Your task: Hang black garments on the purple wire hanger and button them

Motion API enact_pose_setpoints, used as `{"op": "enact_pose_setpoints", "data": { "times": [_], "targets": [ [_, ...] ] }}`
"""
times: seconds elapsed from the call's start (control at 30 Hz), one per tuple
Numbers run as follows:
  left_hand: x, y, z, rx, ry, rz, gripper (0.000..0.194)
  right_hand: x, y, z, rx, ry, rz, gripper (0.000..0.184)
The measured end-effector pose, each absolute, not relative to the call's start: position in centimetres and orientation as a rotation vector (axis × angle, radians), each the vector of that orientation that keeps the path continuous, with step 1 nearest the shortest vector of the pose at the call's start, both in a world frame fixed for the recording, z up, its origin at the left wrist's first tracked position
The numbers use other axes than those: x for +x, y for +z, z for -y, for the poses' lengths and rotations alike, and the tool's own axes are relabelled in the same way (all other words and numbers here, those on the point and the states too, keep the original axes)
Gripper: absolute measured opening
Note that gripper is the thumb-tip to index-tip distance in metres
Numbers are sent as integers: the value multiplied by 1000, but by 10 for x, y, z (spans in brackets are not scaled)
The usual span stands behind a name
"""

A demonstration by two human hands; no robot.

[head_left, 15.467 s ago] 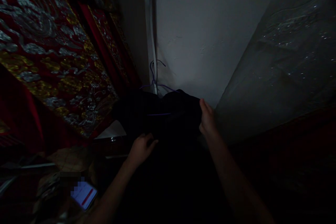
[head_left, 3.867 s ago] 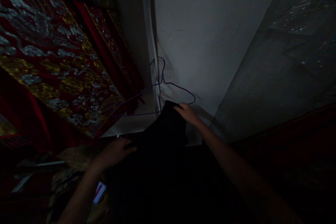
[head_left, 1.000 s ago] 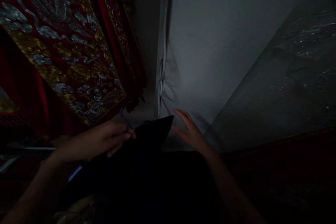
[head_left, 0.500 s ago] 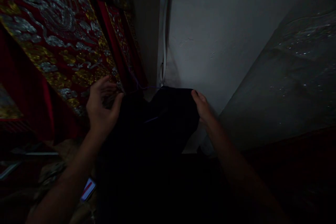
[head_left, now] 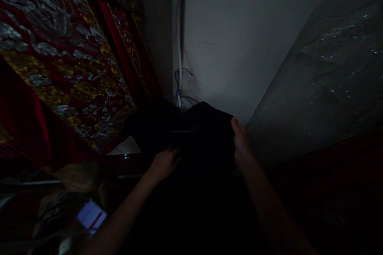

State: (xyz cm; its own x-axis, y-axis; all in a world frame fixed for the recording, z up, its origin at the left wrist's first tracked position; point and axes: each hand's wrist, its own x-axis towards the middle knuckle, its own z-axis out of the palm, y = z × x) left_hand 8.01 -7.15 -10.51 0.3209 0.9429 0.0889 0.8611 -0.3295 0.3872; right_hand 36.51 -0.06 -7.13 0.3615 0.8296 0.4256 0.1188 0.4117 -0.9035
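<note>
Black top [head_left: 206, 121] on purple hanger [head_left: 178, 92], in front of wall [head_left: 239, 28] — soft, light, limp, we judge; best held at shoulders. Our right hand [head_left: 241, 142] pinches shoulder edge; left hand [head_left: 164, 163] curls at front — we cannot tell whether gripping.

In front of the wall [head_left: 233, 36], the garment [head_left: 206, 127] sits on its hanger [head_left: 178, 92] with my left hand [head_left: 163, 164] before it, my right hand [head_left: 242, 141] at its right edge, and a cloth [head_left: 74, 67] and phone [head_left: 92, 216] to the left.
</note>
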Motion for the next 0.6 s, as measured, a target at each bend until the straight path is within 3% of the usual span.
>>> {"op": "enact_pose_setpoints", "data": {
  "times": [0.2, 0.27, 0.33, 0.43, 0.6],
  "targets": [
    [92, -152, 96, 2050, 928, -1553, 17, 338, -92, 11, -1131, 246, 954, 53],
    [100, -164, 107, 1912, 1129, -1495, 12, 314, -112, 36, -1190, 268, 933, 47],
    [108, -173, 117, 1755, 1292, -1449, 26, 286, -137, 67, -1232, 563, 1043, 39],
    [119, -181, 129, 1530, 1418, -1419, 63, 251, -168, 104, -1224, 1034, 1364, 40],
    [125, -189, 138, 1364, 1476, -1360, 77, 246, -177, 111, -1299, 942, 1668, 34]
  ]
}}
